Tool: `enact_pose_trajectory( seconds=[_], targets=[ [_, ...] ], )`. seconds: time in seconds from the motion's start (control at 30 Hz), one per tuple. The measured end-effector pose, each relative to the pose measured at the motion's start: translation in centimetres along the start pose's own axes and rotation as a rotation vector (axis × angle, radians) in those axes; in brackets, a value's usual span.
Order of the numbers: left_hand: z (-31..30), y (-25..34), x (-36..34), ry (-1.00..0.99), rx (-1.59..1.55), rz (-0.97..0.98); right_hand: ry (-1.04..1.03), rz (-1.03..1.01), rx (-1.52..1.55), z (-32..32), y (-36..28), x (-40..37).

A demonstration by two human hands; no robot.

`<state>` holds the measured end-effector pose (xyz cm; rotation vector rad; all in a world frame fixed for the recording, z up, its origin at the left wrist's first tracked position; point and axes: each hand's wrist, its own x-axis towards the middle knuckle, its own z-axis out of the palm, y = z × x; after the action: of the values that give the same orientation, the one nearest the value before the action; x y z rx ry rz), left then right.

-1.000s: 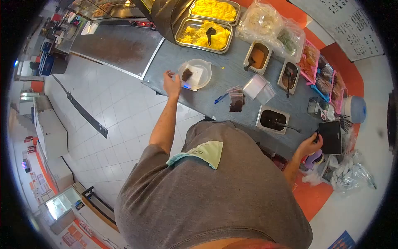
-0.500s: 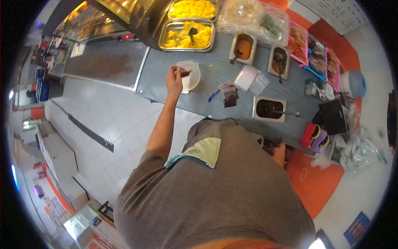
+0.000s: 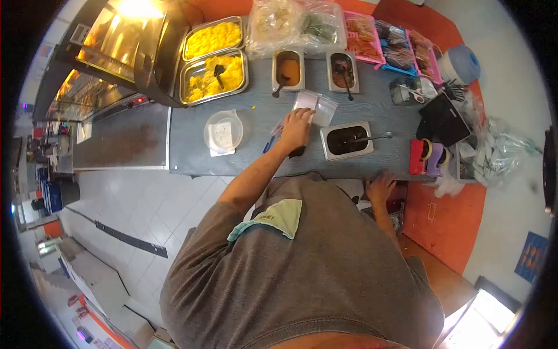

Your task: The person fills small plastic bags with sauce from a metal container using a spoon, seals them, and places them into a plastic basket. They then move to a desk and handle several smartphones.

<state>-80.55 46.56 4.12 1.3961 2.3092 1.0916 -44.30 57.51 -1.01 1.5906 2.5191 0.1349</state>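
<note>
In the head view, my left grip is bent palm-down over the table, fingers reaching onto a stack of clear zip bags; I cannot tell whether they pinch one. A small bag of dark sauce shows partly from beneath that hand, and a blue pen lies just to its left. My right grip is loosely spread, fingers at the near edge of the table, with nothing visible held.

Left of the pen stands a round, translucent tub, with a flat white square seen through its base and jutting out on the near side. Right of the bags sits a steel pan of dark sauce, its ladle pointing right. Behind the bags are a pan of orange sauce and a pan of reddish-brown contents, each with a dark spoon.

Two metal trays of yellow food fill the far left, beside large plastic bags. Pink and blue baskets of packets stand at far right. Nearer on that side are scissors, a black tablet-like panel and a red tape dispenser.
</note>
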Motion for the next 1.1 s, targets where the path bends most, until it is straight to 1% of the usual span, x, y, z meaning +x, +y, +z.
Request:
enact_pose_trajectory(
  seconds=[0.07, 0.1, 0.17, 0.2, 0.23, 0.27, 0.3, 0.33, 0.37, 0.4, 0.43, 0.47, 0.5, 0.57, 0.6, 0.63, 0.67, 0.7, 0.73, 0.77, 0.8, 0.83, 0.87, 0.9, 0.97, 1.0, 1.03, 1.07, 1.1],
  targets=[
    [1.7, 0.1, 1.8, -0.22, 0.319, 0.221, -0.203, -0.139, 0.051, -3.7, -0.6, 0.1],
    [2.5, 0.0, 2.6, -0.224, 0.311, 0.239, -0.199, -0.119, 0.049, -4.2, -0.4, 0.1],
    [4.1, -0.3, 4.7, -0.435, 0.495, 0.205, -0.214, -0.012, 0.198, -5.1, 0.3, 0.6],
    [5.7, -1.7, 5.0, -0.389, 0.556, 0.228, -0.201, 0.004, 0.194, -5.3, 0.6, 0.7],
    [5.8, -1.6, 5.5, -0.382, 0.55, 0.246, -0.184, 0.084, 0.311, -5.2, 1.0, 0.5],
    [5.9, -1.5, 5.7, -0.395, 0.62, 0.248, -0.166, 0.161, 0.43, -5.0, 1.4, 0.4],
    [5.8, -1.4, 5.6, -0.408, 0.691, 0.247, -0.155, 0.169, 0.429, -4.3, 2.0, 0.1],
    [5.4, -1.1, 5.7, -0.34, 0.63, 0.261, -0.061, 0.163, 0.51, -3.3, 2.6, -0.3],
    [5.1, -0.8, 6.0, -0.334, 0.63, 0.273, 0.033, 0.157, 0.593, -2.3, 3.2, -0.2],
    [4.7, -0.5, 6.3, -0.245, 0.47, 0.289, 0.043, 0.166, 0.595, -2.6, 3.2, -0.1],
    [4.0, 0.6, 6.4, -0.16, 0.309, 0.302, 0.218, 0.176, 0.779, -3.9, 2.7, -0.3],
    [3.2, 1.8, 6.3, 0.035, 0.187, 0.32, 0.397, 0.183, 0.958, -5.0, 2.6, -0.4],
    [2.9, 2.5, 6.3, 0.033, 0.185, 0.332, 0.407, 0.192, 0.959, -5.4, 3.1, -0.1],
    [2.3, 3.8, 6.3, -0.028, -0.49, -0.037, 0.235, 0.168, 1.096, -5.9, 4.1, 0.7],
    [0.2, 6.3, 5.7, -0.124, -0.529, -0.12, 0.239, 0.176, 1.098, -6.9, 3.7, 1.3],
    [-0.3, 7.2, 5.2, -0.131, -0.527, -0.119, 0.306, 0.085, 1.165, -8.7, 2.5, 2.2],
    [-0.6, 7.8, 4.7, -0.201, -0.756, -0.164, 0.371, -0.011, 1.228, -11.1, 1.0, 3.0],
    [-0.9, 8.5, 4.1, -0.268, -0.986, -0.212, 0.334, -0.023, 1.382, -16.5, -1.5, 3.2],
    [-1.5, 9.5, 3.5, -0.314, -1.02, -0.256, 0.295, -0.038, 1.535, -20.6, -3.7, 3.6],
    [-2.1, 10.6, 3.0, -0.31, -1.02, -0.257, 0.124, -0.116, 1.641, -20.4, -4.3, 4.7],
    [-2.6, 11.9, 2.4, -0.253, -1.07, -0.272, -0.053, -0.198, 1.74, -20.1, -4.9, 5.6],
    [-2.8, 12.6, 1.9, -0.194, -1.118, -0.287, -0.057, -0.206, 1.743, -21.1, -5.5, 6.0],
    [-2.7, 13.0, 1.5, -0.156, -1.109, -0.245, -0.194, -0.298, 1.628, -22.6, -6.1, 6.2],
    [-2.7, 13.4, 1.1, -0.146, -1.102, -0.244, -0.326, -0.388, 1.505, -23.5, -6.9, 6.3],
    [-3.0, 14.0, 0.3, -0.088, -1.158, -0.277, -0.304, -0.407, 1.476, -22.9, -8.2, 6.5],
    [-3.8, 14.6, -0.1, -0.119, -1.102, -0.34, -0.296, -0.405, 1.563, -22.2, -8.8, 6.5],
    [-3.9, 14.2, -0.5, -0.11, -1.098, -0.343, -0.286, -0.402, 1.649, -21.8, -9.2, 6.5],
    [-3.7, 13.5, -0.7, -0.026, -1.038, -0.296, -0.287, -0.406, 1.65, -21.5, -9.4, 6.6],
    [-3.5, 13.3, -0.8, 0.045, -0.981, -0.242, -0.275, -0.417, 1.518, -22.0, -9.4, 6.5]
  ],
)
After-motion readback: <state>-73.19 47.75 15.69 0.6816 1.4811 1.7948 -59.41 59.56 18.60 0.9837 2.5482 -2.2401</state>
